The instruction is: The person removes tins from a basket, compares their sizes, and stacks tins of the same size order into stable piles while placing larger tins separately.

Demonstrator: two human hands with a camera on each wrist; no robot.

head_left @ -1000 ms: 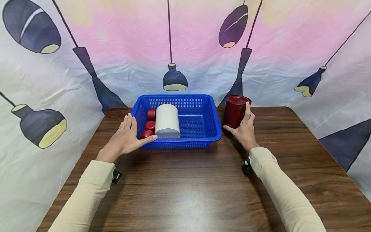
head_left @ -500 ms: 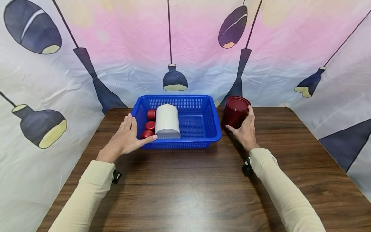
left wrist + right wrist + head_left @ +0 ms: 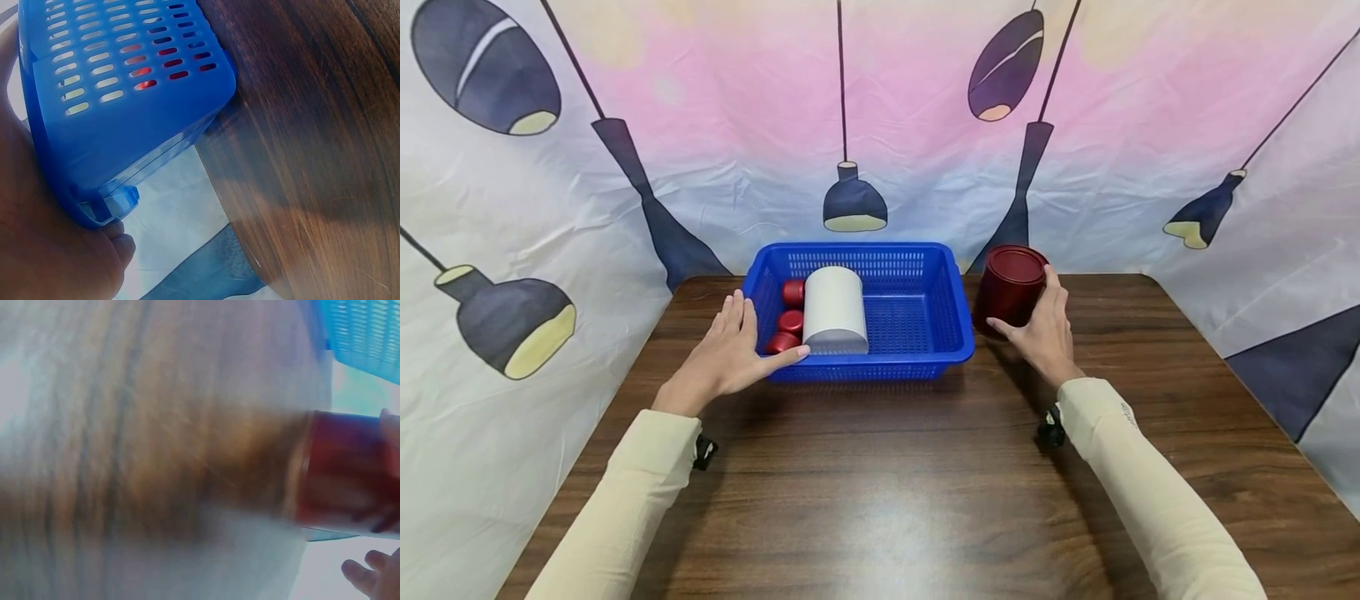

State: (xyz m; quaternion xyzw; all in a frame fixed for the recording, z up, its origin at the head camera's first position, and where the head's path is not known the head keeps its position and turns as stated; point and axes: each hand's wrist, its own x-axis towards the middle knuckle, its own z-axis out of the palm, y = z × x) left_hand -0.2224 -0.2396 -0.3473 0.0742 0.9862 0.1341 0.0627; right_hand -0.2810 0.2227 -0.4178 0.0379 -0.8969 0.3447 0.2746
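Observation:
A blue plastic basket point(image 3: 955, 354) stands at the far side of the table. My left hand point(image 3: 724, 354) lies with straight fingers along its left rim, thumb over the front rim. In the left wrist view, my fingertips point(image 3: 122, 247) show by the basket's rim point(image 3: 53, 181). Just right of the basket, a dark red canister point(image 3: 1009, 287) stands upright with its lid on. My right hand point(image 3: 1043, 329) is beside it, thumb across its front. In the right wrist view, fingers point(image 3: 362, 575) are spread apart from the canister point(image 3: 344, 475); whether the thumb presses it, I cannot tell.
In the basket's left part lies a white cylinder point(image 3: 835, 312) on its side. Three small red round things point(image 3: 790, 322) sit between it and the left wall. Behind the brown wooden table point(image 3: 880, 467) hangs a printed cloth point(image 3: 917, 125).
The canister first tilted slightly towards me and has stayed nearly in place since. My right hand has shifted a little to the right. My left hand has not visibly moved.

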